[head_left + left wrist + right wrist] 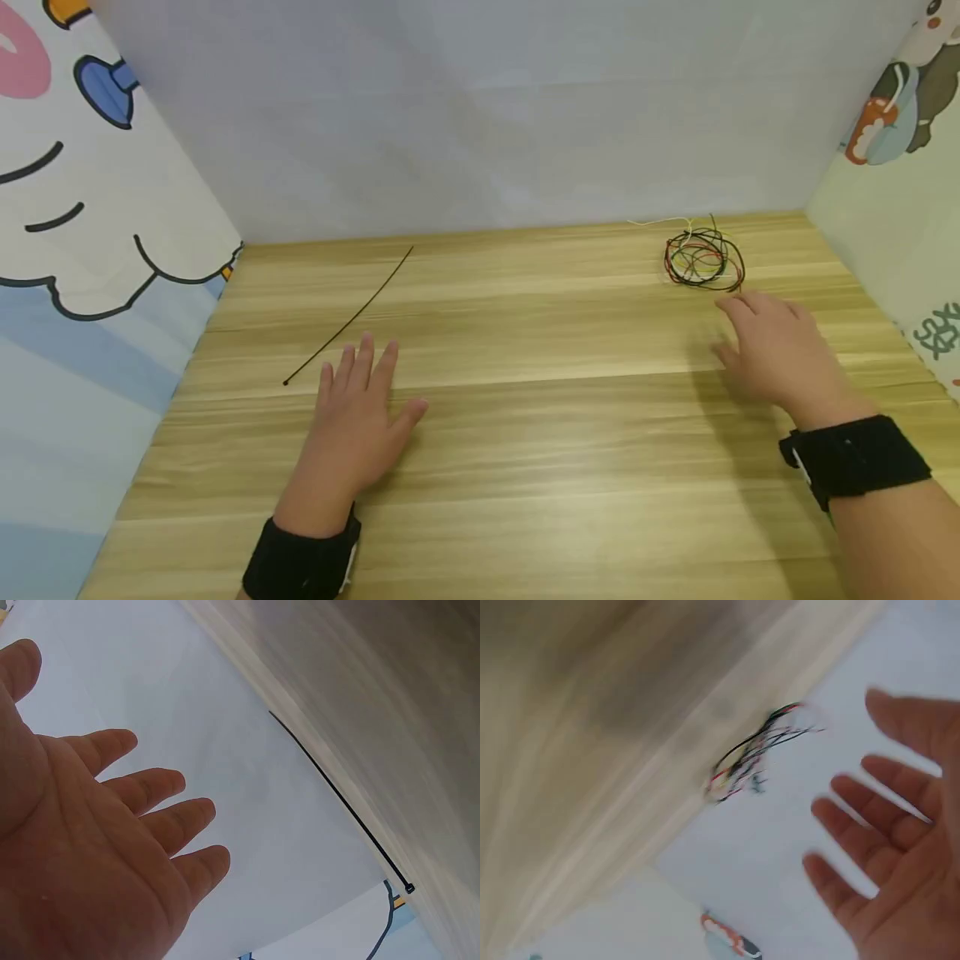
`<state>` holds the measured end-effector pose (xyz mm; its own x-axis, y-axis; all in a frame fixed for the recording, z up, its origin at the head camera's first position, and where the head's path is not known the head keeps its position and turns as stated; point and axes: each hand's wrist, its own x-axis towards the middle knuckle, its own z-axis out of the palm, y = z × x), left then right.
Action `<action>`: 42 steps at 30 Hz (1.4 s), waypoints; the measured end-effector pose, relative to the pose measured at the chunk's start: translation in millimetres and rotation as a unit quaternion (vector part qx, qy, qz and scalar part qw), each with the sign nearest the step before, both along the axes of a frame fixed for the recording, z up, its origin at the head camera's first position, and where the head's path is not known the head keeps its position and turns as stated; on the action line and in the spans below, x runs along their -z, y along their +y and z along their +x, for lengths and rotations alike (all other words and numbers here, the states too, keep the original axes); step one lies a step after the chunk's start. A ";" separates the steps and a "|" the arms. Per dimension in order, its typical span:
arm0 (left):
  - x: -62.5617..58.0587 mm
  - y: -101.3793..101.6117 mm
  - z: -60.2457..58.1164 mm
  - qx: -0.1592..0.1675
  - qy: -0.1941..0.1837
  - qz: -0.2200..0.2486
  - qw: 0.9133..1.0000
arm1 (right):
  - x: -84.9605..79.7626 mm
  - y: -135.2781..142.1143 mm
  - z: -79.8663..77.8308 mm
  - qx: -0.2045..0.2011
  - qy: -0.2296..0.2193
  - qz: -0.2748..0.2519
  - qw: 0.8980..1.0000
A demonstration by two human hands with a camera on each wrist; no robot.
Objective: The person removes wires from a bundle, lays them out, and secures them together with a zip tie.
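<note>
A thin black cable tie (351, 315) lies slantwise on the left part of the table, its small square head at the near end. My left hand (356, 429), fingers spread, is just on the near side of it and holds nothing. On the right toward the back lies a loose coil of thin wires (703, 260), black, red, yellow and white. Close in front of the coil is my right hand (783, 354), its fingers loosely bent and nothing in them. The right wrist view shows the same wire coil (754, 754) beyond the fingers, blurred.
The wood-grain table (525, 450) ends at a pale grey back wall (480, 125). Side panels with cartoon pictures, the left panel (97, 400) and the right panel (877, 217), border it. Each wrist wears a black band (858, 458).
</note>
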<state>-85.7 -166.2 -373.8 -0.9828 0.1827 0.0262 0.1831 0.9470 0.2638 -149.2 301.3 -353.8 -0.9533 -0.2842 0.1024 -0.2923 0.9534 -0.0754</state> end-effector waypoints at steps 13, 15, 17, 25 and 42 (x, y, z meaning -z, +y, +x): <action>-4.4 5.4 19.0 0.011 -0.011 -0.013 1.000 | 19.2 66.8 -40.4 -0.025 -0.027 0.077 0.996; -4.8 5.6 23.9 0.009 -0.016 -0.015 1.000 | 23.5 70.1 -39.5 -0.019 -0.035 0.076 0.996; -6.3 6.5 28.7 0.008 -0.020 -0.016 1.000 | 24.6 73.1 -39.0 -0.012 -0.031 0.076 0.997; -15.2 6.6 40.2 0.000 -0.025 -0.025 0.999 | 10.2 71.3 -34.3 0.003 0.003 0.048 0.999; -10.7 21.7 39.6 0.007 -0.064 -0.077 0.995 | -6.1 17.9 -23.1 -0.006 -0.074 -0.158 0.985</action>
<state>-46.1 -144.5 -363.1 -0.9735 0.1888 -0.1289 0.1709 0.9756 0.1377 -172.3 319.1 -347.6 -0.9610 -0.2723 0.0484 -0.2677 0.8714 -0.4112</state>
